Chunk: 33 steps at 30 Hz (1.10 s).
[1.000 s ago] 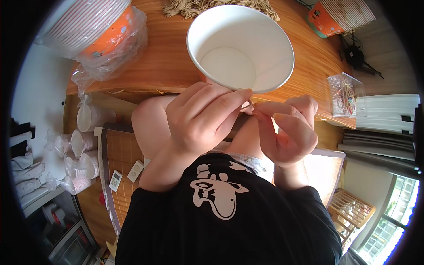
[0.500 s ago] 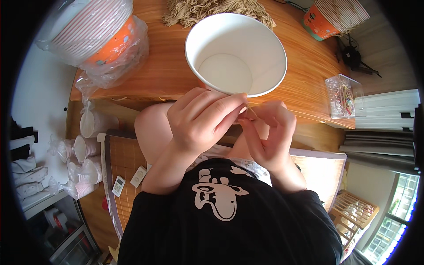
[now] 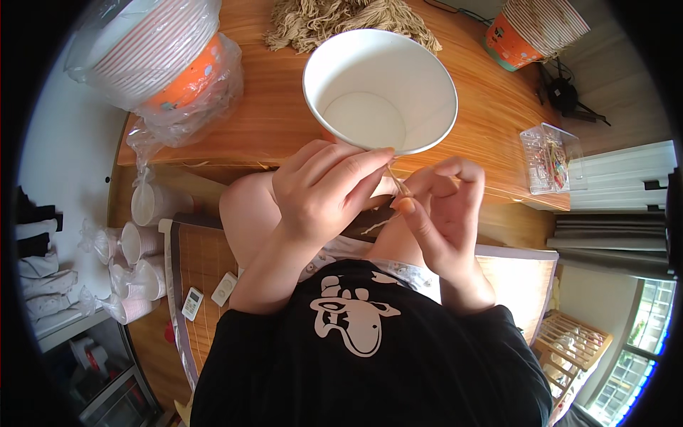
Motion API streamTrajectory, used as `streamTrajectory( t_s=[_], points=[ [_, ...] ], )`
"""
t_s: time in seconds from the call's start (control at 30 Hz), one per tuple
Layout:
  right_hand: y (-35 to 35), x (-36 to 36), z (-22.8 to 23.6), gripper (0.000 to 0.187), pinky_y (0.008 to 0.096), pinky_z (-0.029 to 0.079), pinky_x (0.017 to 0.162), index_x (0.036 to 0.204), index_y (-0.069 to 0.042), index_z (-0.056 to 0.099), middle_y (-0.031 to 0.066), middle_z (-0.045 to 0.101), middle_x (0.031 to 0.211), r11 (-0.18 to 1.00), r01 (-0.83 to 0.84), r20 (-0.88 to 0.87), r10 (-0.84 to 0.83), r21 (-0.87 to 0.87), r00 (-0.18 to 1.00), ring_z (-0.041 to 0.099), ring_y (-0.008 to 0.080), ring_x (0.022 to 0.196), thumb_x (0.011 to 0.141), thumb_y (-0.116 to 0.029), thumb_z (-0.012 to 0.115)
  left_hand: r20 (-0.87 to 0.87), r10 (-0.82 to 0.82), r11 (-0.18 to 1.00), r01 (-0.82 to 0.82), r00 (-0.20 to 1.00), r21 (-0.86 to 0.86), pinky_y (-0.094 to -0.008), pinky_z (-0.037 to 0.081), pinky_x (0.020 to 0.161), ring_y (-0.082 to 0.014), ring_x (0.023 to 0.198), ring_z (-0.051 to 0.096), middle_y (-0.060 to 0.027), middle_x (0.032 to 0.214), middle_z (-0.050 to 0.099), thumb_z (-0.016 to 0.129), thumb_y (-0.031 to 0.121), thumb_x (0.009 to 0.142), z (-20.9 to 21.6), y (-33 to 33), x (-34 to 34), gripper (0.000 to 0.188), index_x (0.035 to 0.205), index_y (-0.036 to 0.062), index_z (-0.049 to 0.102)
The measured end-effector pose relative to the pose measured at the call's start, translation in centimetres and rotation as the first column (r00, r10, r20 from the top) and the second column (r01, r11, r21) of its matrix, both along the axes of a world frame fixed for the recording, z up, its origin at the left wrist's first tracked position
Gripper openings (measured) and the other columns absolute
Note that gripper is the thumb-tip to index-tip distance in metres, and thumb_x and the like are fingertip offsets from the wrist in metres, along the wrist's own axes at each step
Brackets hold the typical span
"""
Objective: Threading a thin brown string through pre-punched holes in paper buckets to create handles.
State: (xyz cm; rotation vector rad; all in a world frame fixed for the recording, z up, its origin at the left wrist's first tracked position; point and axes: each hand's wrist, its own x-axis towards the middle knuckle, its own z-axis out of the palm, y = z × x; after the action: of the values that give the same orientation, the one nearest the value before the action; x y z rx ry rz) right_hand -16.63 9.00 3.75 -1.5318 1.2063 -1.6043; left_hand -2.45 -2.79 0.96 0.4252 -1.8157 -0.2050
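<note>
A large white-lined paper bucket (image 3: 431, 89) sits tilted at the table's near edge, its open mouth facing me. My left hand (image 3: 316, 185) is closed at the bucket's near rim, with thumb and fingers pinched there. From beside those fingertips a thin tan string (image 3: 396, 179) runs to my right hand (image 3: 449, 217), which pinches it between thumb and index finger while the other fingers curl loosely. A loose string end (image 3: 376, 228) hangs below, over my lap. Whether the left fingertips also grip the string is hidden.
Tan strings (image 3: 348, 20) lie heaped behind the bucket. Stacked orange buckets in plastic (image 3: 186, 78) stand at left, and another stack (image 3: 514, 39) at far right. A clear box (image 3: 548, 160) of small items sits on the right edge. Wrapped cups (image 3: 142, 242) are on the floor.
My right hand has shifted slightly right and down from the rim, pulling the string, so more of it and a loose end show. My left hand stays at the rim.
</note>
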Motion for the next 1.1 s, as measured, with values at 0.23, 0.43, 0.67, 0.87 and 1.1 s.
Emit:
streamTrajectory(
  t_s=[0.23,0.43,0.67,0.87,1.1],
  points=[
    [1.1,0.3,0.6,0.052,0.0336,0.050,0.085,0.129,-0.005,0.030,0.0114,0.056,0.096,0.976,-0.199,0.220,0.176,0.086,0.959,0.058,0.0183,0.091,0.091,0.012,0.060,-0.045,-0.023,0.990,0.029,0.999,0.141,-0.0274,0.048,0.053,-0.0146,0.064,0.063,0.0012,0.079,0.070,0.085,0.010,0.070,-0.2,1.3,-0.2,0.052,0.120,0.0108,0.070],
    [2.3,0.4,1.5,0.045,0.0307,0.049,0.082,0.129,-0.002,0.034,0.0109,0.056,0.098,0.963,-0.252,0.045,0.249,0.092,0.968,0.059,0.0167,0.088,0.093,0.013,0.057,0.001,0.004,1.000,-0.004,1.000,0.005,-0.0256,0.040,0.050,-0.0127,0.062,0.052,0.0020,0.076,0.060,0.087,0.003,0.068,-0.3,0.5,0.4,0.046,0.110,0.0105,0.073],
    [2.7,0.5,1.6,0.041,0.0277,0.049,0.080,0.128,0.002,0.035,0.0122,0.060,0.096,0.975,-0.220,-0.032,0.221,0.030,0.975,0.062,0.0168,0.086,0.095,0.012,0.056,-0.059,-0.021,0.995,0.016,0.998,-0.094,-0.0259,0.038,0.053,-0.0130,0.062,0.045,0.0045,0.078,0.048,0.086,0.003,0.063,-0.1,0.8,0.2,0.042,0.102,0.0191,0.080],
    [3.2,0.4,1.5,0.038,0.0271,0.050,0.080,0.127,0.003,0.036,0.0132,0.061,0.097,0.983,-0.185,-0.080,0.185,0.015,0.979,0.064,0.0176,0.087,0.095,0.012,0.056,-0.041,0.044,0.996,-0.047,0.998,-0.079,-0.0254,0.036,0.050,-0.0133,0.058,0.044,0.0044,0.072,0.047,0.086,0.004,0.062,0.3,0.3,0.4,0.037,0.095,0.0193,0.081],
    [3.1,-0.2,2.9,0.040,0.0284,0.049,0.081,0.126,0.002,0.037,0.0128,0.061,0.098,0.973,-0.225,-0.038,0.227,0.049,0.973,0.063,0.0169,0.087,0.093,0.012,0.057,-0.085,0.014,0.997,-0.021,0.996,-0.080,-0.0249,0.042,0.051,-0.0117,0.059,0.052,0.0062,0.073,0.060,0.087,0.017,0.070,0.0,0.1,0.1,0.030,0.099,0.0165,0.078]
  ],
)
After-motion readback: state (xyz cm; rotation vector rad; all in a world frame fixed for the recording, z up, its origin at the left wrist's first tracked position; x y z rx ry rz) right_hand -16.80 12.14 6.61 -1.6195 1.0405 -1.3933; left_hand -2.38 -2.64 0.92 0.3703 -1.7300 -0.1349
